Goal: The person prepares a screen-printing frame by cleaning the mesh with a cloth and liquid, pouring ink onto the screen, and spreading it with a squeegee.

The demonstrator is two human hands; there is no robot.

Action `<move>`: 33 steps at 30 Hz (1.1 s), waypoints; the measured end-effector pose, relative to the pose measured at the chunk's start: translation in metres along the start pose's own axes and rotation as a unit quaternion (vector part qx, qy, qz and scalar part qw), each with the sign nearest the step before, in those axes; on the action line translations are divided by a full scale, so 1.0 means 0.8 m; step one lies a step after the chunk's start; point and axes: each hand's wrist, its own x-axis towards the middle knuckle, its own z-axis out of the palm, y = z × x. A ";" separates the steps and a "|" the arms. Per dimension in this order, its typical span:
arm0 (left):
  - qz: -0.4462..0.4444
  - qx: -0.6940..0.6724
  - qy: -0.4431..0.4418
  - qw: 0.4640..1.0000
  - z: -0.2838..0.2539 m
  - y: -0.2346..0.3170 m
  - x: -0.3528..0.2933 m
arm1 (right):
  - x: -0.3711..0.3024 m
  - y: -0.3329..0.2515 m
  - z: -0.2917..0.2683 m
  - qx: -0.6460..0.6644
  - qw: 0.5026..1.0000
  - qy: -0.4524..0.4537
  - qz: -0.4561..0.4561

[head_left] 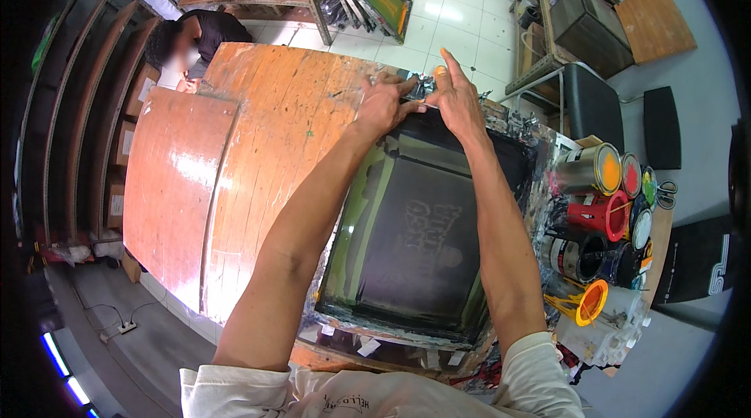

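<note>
Through my feed I see the left hand (pixel 383 104) with fingers loosely curled and the right hand (pixel 460 105) with a finger stretched out, both at the far edge of the dark framed screen (pixel 422 226); I cannot tell whether either grips anything. The screen lies on the wooden counter (pixel 289 125), paint cans (pixel 577 169) to its right.

Off-white T-shirt (pixel 415 396) along the bottom edge of the frame, small dark lettering (pixel 348 403) on its front; loose short sleeves (pixel 233 393) at lower left and lower right leave the arms (pixel 288 246) and hands (pixel 383 103) bare.
</note>
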 end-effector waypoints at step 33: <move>-0.010 -0.079 0.090 0.993 0.022 -0.007 0.013 | 0.062 0.006 0.045 -0.402 0.896 -0.023 -0.187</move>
